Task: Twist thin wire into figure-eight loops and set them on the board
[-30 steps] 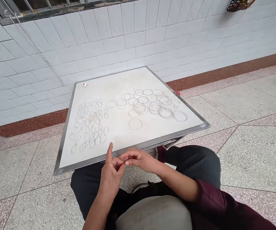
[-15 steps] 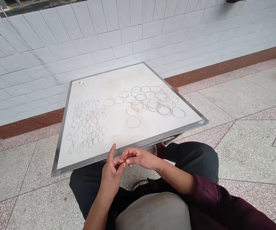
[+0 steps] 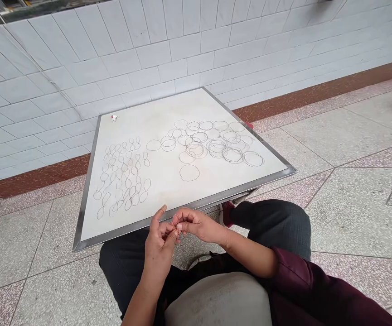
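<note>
A white board with a steel rim [image 3: 168, 190] lies tilted in front of me. Thin dark wire rings [image 3: 189, 172] are spread over its right half, and small figure-eight wire loops [image 3: 124, 181] cover its left half. A tiny white and red item [image 3: 114, 117] sits near the far left corner. Just off the near rim, my left hand [image 3: 158, 249] and my right hand [image 3: 196, 225] meet at the fingertips. Both pinch something small, probably a bit of wire [image 3: 176, 226], which the fingers mostly hide.
White wall tiles [image 3: 148, 54] and a brown skirting strip [image 3: 318, 90] run behind the board, above a speckled stone floor [image 3: 352, 203]. My dark trousers [image 3: 277, 226] and a pale rounded cloth [image 3: 219, 299] lie below my hands. A red shoe [image 3: 227, 213] shows under the board.
The view has drifted slightly, shifting the board up and left. My left index finger has tipped from upright towards the right. Both hands still pinch at the fingertips.
</note>
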Motion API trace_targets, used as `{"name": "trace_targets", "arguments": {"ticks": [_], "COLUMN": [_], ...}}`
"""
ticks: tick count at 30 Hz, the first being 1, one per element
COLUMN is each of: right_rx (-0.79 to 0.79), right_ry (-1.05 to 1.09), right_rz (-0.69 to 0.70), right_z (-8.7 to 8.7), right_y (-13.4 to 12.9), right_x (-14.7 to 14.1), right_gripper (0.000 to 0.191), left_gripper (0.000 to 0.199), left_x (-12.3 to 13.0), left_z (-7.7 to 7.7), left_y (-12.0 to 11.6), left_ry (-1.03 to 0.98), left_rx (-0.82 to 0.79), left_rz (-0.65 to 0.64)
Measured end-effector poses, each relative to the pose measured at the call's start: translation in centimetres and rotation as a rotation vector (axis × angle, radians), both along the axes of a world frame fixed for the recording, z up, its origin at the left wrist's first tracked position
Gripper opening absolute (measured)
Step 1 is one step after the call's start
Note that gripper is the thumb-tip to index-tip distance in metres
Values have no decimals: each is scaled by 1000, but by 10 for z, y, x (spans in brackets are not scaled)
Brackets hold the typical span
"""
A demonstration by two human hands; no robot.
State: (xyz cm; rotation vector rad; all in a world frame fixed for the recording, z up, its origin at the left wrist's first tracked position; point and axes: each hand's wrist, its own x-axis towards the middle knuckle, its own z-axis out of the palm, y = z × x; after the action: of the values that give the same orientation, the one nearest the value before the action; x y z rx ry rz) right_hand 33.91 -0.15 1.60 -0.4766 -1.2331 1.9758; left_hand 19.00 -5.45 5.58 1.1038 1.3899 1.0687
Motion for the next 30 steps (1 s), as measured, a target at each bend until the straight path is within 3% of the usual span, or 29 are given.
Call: {"name": "trace_targets", "arguments": {"ticks": [13,25,30], "right_rx": [-14,20,31], "right_ry": [88,9,32], "right_rz": [14,-78,-68], "right_z": [-4,-8,-4], "right_y": [3,4,2], "right_x": [3,8,8], "right_gripper": [28,22,23], "left_gripper": [75,77,76], "left_x": [3,6,4], "left_z": [12,8,6], "left_y": [4,1,1], "left_ry": [-382,-123,-143], "left_rx": [-230,-89,-93], "left_rz": [29,24,8]}}
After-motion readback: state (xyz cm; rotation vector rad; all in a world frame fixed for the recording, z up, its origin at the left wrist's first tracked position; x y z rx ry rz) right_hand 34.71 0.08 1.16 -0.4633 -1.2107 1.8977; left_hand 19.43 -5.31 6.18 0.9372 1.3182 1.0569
